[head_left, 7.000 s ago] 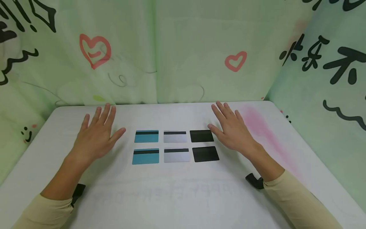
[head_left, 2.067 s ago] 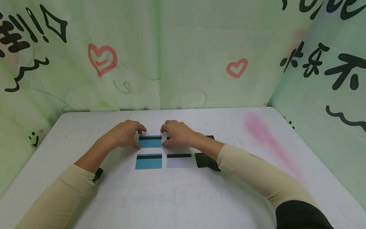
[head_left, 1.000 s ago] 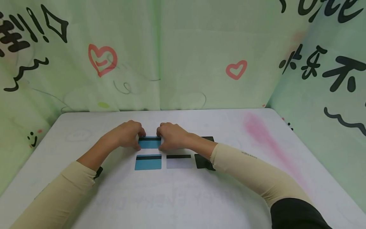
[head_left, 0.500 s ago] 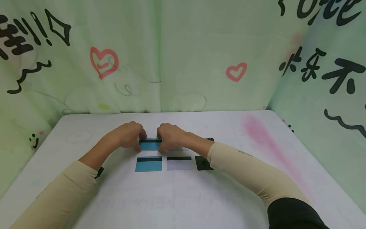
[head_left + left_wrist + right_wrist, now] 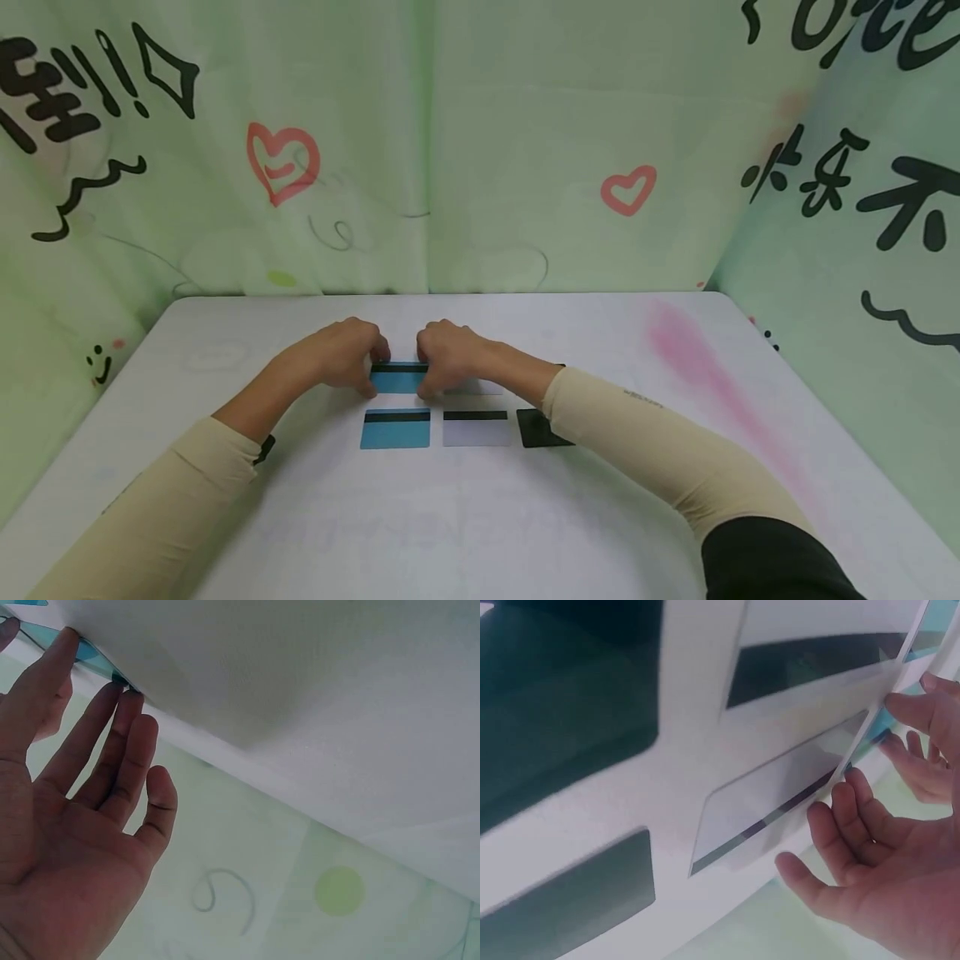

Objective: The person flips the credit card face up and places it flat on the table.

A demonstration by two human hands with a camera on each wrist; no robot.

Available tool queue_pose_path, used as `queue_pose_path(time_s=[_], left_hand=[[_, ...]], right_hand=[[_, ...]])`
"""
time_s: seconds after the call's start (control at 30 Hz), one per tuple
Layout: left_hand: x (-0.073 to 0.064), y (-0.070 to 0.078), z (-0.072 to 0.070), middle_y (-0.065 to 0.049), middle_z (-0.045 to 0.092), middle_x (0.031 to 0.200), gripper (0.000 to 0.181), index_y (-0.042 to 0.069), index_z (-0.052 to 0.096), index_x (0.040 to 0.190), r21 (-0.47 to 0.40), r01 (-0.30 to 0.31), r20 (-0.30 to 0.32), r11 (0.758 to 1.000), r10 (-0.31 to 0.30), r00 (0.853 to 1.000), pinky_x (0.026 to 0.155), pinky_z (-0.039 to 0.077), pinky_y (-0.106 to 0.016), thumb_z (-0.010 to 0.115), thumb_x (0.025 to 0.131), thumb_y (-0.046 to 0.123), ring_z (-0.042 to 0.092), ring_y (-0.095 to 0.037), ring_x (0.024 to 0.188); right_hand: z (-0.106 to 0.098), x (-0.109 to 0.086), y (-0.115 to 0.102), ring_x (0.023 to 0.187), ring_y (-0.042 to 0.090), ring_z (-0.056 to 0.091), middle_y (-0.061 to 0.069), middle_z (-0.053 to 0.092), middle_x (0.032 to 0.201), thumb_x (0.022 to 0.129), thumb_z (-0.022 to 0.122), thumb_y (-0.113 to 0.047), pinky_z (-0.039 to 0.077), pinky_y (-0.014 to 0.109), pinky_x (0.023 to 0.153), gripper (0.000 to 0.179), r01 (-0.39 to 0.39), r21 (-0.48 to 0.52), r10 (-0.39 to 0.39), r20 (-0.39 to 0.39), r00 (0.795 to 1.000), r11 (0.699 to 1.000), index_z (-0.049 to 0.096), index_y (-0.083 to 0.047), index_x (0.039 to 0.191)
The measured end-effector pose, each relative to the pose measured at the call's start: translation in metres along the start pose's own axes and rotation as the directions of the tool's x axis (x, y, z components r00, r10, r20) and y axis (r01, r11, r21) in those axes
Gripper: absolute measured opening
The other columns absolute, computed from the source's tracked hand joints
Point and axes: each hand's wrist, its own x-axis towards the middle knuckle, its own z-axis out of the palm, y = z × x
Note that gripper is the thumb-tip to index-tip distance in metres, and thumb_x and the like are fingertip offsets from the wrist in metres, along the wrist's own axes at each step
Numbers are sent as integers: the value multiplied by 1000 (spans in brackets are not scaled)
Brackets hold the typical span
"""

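Across the tabletop (image 5: 465,525), the left hand (image 5: 341,353) and right hand (image 5: 453,356) have been brought inward since the earliest frame. By both, the rear blue card (image 5: 397,382) is pinched at its ends, toward the tabletop's far edge; whether raised cannot be told. Grasping seems under way; an even lift seems called for.

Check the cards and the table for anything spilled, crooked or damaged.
The cards form neat rows where visible. Only the pink streak on the white table, to the right of the cards, stands out: it resembles a stain, but may be a print.
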Motion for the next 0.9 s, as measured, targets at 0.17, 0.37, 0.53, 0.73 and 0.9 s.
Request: queue_pose_path(time_s=[0.17,0.37,0.53,0.73,0.9], left_hand=[[2,-2,-1,-8,75,105,47,2,75,117,3,-18,10,1000,18,1000,90,56,-40,93,77,21,66,-21,97],[3,-3,-1,-8,74,103,46,3,75,115,2,-13,28,1000,13,1000,86,56,-38,93,77,22,64,-21,94],[3,-2,-1,-8,74,104,47,4,74,116,-2,-10,22,1000,10,1000,88,55,-39,93,77,21,64,-22,96],[2,-3,-1,-8,74,105,49,4,74,118,-1,-14,17,1000,14,1000,89,56,-40,93,77,22,65,-23,98],[2,-3,0,-8,74,105,49,4,74,118,11,-11,12,1000,11,1000,90,56,-41,93,77,23,65,-22,98]], right_hand=[[-3,6,0,96,17,59,5,65,111,85,83,-36,55,37,83,46,-22,-2,22,35,999,1000,69,-6,117],[-5,9,1,96,18,59,5,66,112,85,83,-36,54,32,80,46,-30,5,29,61,998,1000,69,-6,117],[-6,9,1,96,18,60,5,67,111,86,83,-35,54,31,79,46,-38,18,37,66,997,999,68,-6,118],[-5,9,0,94,17,61,4,69,108,85,83,-34,54,29,77,46,-44,32,42,60,997,999,67,-6,117],[-5,7,0,94,18,60,4,68,107,84,84,-31,52,28,77,45,-31,64,27,52,998,997,64,-6,116]])
